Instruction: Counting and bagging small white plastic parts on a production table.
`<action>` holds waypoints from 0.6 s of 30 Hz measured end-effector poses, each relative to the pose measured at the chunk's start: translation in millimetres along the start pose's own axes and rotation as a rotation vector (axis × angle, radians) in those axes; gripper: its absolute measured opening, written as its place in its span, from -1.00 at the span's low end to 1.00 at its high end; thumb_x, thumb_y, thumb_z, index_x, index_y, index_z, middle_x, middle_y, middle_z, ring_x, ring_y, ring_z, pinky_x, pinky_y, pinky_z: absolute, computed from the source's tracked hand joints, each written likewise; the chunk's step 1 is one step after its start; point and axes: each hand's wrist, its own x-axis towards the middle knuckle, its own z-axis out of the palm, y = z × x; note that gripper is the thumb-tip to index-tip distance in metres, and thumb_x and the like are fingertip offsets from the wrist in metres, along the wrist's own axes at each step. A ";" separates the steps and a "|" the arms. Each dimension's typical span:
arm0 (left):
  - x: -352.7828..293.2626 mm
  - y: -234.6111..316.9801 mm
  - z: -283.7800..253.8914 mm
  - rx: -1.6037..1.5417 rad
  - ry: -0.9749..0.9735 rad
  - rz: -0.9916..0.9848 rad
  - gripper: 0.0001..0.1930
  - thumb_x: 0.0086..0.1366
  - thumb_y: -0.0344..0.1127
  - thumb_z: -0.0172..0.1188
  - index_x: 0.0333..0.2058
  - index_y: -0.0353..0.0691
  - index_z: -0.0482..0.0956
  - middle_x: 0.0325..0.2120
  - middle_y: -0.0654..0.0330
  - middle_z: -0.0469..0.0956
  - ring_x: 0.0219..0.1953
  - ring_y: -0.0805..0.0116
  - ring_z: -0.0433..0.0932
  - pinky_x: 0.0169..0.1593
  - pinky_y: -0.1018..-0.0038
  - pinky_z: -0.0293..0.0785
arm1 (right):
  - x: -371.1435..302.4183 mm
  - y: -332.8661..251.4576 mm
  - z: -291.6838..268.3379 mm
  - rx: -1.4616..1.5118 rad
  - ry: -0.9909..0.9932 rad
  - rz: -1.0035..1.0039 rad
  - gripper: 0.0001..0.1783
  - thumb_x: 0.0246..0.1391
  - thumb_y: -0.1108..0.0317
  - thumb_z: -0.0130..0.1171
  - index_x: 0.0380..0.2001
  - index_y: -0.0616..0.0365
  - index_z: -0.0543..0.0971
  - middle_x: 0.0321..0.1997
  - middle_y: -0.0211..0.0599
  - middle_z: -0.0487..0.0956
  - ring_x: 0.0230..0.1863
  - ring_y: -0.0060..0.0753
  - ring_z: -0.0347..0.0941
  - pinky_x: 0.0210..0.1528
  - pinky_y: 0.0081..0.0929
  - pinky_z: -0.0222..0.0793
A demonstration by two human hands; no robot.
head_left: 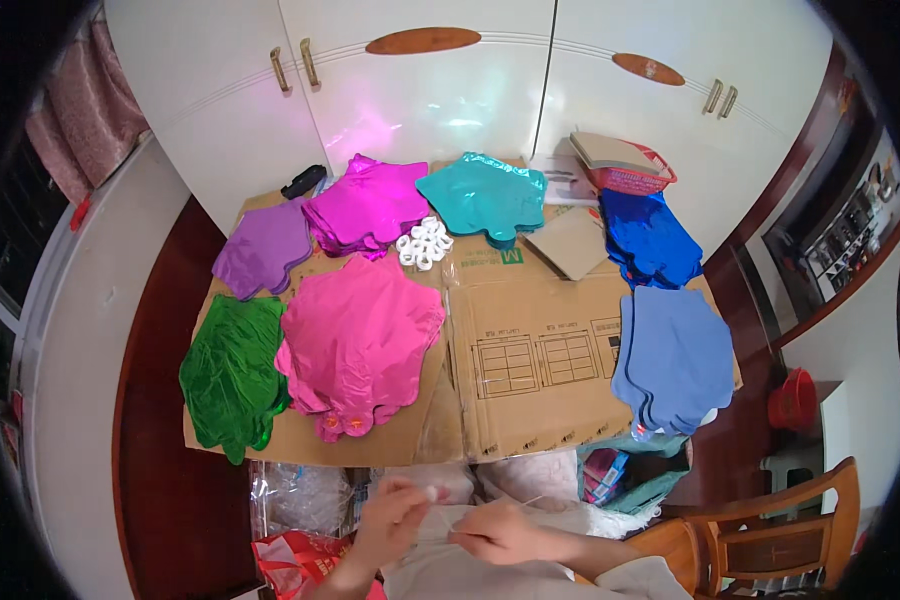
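Both my hands are in front of my body, just off the near edge of the cardboard. My left hand [395, 515] is closed in a pinch, with a small whitish bit at its fingertips, perhaps a roll of ribbon. My right hand [500, 532] pinches a thin white strand [532, 499] that sticks out past its fingers. Beyond them, on the flattened cardboard [530, 425], lies a heap of small white coils [425, 244]. A stack of shiny pink foil shapes [365, 335] is the closest pile to my left hand.
More flat foil stacks ring the cardboard: green [232, 370], purple [260, 248], magenta [370, 203], teal [485, 197], dark blue [652, 237] and light blue [675, 355]. A pink basket [635, 180] stands far right. A wooden chair [770, 530] is near right, a red bag [295, 562] near left.
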 end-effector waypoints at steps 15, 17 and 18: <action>1.2 2.3 4.9 -0.070 -0.170 0.101 -0.84 0.04 -0.53 0.10 -0.35 -0.28 0.54 -0.49 0.20 0.49 -0.35 0.33 0.40 -0.24 0.46 0.28 | 2.4 4.5 -0.2 -0.077 0.082 -0.008 -0.92 -0.23 0.48 0.06 -0.58 0.20 0.53 -0.66 -0.26 0.45 -0.67 -0.27 0.37 -0.63 -0.40 0.26; 9.7 6.2 4.7 0.403 -0.141 0.163 -0.83 0.05 -0.53 0.09 -0.33 -0.30 0.53 -0.49 0.19 0.49 -0.35 0.35 0.40 -0.24 0.46 0.27 | -0.3 -8.1 -0.9 -0.056 0.029 -0.130 -0.92 -0.22 0.47 0.06 -0.57 0.19 0.53 -0.65 -0.24 0.45 -0.67 -0.25 0.37 -0.63 -0.41 0.26; 8.0 6.5 3.1 0.164 -0.226 0.105 -0.83 0.04 -0.53 0.09 -0.33 -0.30 0.53 -0.51 0.19 0.49 -0.35 0.35 0.40 -0.24 0.47 0.27 | 0.7 -10.6 -9.8 -0.023 0.093 -0.082 -0.92 -0.21 0.48 0.06 -0.55 0.19 0.52 -0.66 -0.24 0.44 -0.67 -0.25 0.37 -0.62 -0.43 0.27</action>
